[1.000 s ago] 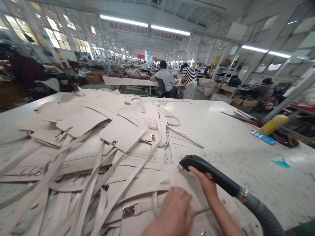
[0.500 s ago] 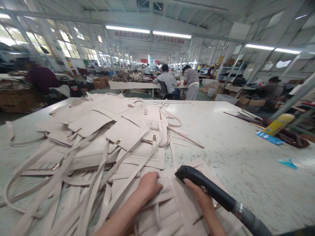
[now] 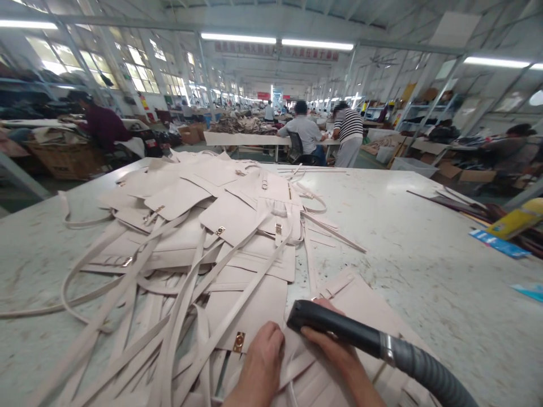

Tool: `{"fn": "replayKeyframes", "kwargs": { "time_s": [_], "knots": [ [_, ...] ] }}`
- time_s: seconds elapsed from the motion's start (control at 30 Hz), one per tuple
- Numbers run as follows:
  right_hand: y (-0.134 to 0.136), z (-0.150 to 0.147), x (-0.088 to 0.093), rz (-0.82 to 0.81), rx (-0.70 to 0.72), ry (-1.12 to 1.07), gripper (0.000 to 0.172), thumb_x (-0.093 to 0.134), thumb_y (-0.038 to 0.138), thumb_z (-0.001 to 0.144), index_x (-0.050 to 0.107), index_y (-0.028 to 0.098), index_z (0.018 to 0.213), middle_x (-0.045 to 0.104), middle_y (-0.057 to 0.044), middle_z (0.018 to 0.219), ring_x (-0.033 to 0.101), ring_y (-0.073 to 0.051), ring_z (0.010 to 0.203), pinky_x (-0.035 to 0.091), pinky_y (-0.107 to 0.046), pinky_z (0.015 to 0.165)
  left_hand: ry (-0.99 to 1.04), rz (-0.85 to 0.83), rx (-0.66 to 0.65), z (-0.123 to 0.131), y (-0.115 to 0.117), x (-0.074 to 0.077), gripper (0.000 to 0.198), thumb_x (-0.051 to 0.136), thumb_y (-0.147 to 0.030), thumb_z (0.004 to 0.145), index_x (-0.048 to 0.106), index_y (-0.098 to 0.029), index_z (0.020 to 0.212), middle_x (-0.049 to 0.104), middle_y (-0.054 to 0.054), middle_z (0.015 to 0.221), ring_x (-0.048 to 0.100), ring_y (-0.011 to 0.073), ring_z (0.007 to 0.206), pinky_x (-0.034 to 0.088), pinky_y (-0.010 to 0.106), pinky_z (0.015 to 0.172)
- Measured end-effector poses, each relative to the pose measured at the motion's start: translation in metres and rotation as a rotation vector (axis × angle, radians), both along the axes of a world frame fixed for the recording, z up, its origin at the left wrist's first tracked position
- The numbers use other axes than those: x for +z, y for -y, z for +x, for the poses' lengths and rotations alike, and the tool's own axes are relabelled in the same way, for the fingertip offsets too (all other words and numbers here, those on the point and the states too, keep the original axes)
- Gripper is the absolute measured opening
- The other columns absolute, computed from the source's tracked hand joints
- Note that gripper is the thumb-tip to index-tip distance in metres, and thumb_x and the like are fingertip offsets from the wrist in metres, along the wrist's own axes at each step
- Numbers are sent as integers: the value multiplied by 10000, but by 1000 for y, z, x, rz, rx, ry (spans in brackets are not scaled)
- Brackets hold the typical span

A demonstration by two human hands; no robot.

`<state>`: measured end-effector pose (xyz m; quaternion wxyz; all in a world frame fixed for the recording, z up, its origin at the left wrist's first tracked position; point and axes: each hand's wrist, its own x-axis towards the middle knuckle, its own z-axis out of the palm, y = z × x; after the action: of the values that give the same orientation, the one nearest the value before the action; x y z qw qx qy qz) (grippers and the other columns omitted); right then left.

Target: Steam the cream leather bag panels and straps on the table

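A heap of cream leather bag panels (image 3: 220,226) with long straps and gold clasps covers the near left of a white speckled table (image 3: 407,260). My left hand (image 3: 261,356) presses flat on the nearest panel (image 3: 254,311), beside a gold clasp (image 3: 239,341). My right hand (image 3: 335,350) grips a black nozzle (image 3: 331,323) joined to a grey ribbed hose (image 3: 428,373), its tip lying over the same panel. Both hands sit close together at the bottom edge.
A yellow can (image 3: 515,220), blue packets (image 3: 494,243) and dark leather strips (image 3: 458,204) lie at the table's right. Several people work at tables behind, one in a striped top (image 3: 348,133), one seated far left (image 3: 106,124). Cardboard boxes (image 3: 68,158) stand at left.
The view has shifted, so the pile sits further right. My left hand slid down and right onto the panel by the clasp. The nozzle moved lower and left with my right hand.
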<state>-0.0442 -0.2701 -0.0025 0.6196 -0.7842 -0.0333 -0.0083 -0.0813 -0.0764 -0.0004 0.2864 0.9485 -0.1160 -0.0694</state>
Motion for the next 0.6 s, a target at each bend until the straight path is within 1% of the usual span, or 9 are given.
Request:
{"fn": "replayKeyframes", "kwargs": {
  "time_s": [0.03, 0.07, 0.17, 0.27, 0.37, 0.47, 0.53, 0.6],
  "knots": [
    [-2, 3, 0, -32, 57, 13, 223, 747, 273, 670, 692, 260, 886, 661, 10, 869, 600, -255, 891, 462, -379, 864, 17, -25, 0, 0, 0, -4, 318, 383, 49, 727, 546, -214, 799, 612, 54, 977, 584, 184, 957, 440, 253, 822],
    [-5, 6, -1, -48, 80, 24, 224, 737, 256, 673, 692, 260, 892, 658, 11, 876, 597, -253, 897, 456, -380, 868, 29, -49, -1, 1, 0, -7, 312, 374, 48, 736, 537, -215, 775, 608, 54, 958, 584, 183, 938, 443, 250, 803],
    [-14, 9, -13, -23, 33, 41, 233, 738, 270, 687, 687, 261, 914, 657, 10, 900, 595, -251, 915, 448, -376, 884, 36, -91, 2, 5, 1, -8, 301, 367, 44, 757, 528, -211, 754, 598, 61, 929, 581, 187, 908, 447, 259, 782],
    [-15, -1, -23, 1, -4, 43, 250, 749, 335, 730, 674, 263, 957, 670, 10, 939, 606, -239, 934, 458, -355, 897, -8, -100, 21, 5, 3, -2, 296, 384, 58, 728, 519, -206, 742, 590, 61, 917, 576, 185, 888, 445, 268, 790],
    [-9, -14, -22, -16, -4, 38, 291, 766, 377, 737, 671, 256, 985, 680, 6, 950, 620, -235, 929, 478, -347, 882, -48, -113, 37, 4, 4, 3, 290, 414, 67, 692, 508, -204, 732, 582, 54, 907, 572, 181, 878, 438, 266, 791],
    [-11, -13, -17, -38, -32, 66, 307, 782, 363, 705, 689, 246, 973, 684, -1, 924, 625, -244, 907, 481, -366, 874, -56, -112, 42, 5, 4, 6, 286, 431, 71, 687, 502, -203, 729, 576, 49, 904, 570, 180, 879, 428, 267, 796],
    [-18, -6, -16, -7, -81, 107, 313, 783, 368, 694, 695, 242, 967, 686, -6, 923, 622, -249, 922, 475, -383, 901, -59, -101, 52, 5, 4, 6, 286, 442, 73, 682, 497, -204, 729, 573, 41, 899, 569, 177, 874, 424, 264, 794],
    [-25, -1, -17, 34, -168, 144, 330, 768, 398, 712, 682, 236, 986, 681, -16, 959, 609, -251, 964, 460, -401, 950, -57, -98, 63, 5, 3, 6, 282, 460, 69, 675, 493, -206, 731, 570, 33, 891, 568, 173, 861, 420, 259, 785]
  ]
}}
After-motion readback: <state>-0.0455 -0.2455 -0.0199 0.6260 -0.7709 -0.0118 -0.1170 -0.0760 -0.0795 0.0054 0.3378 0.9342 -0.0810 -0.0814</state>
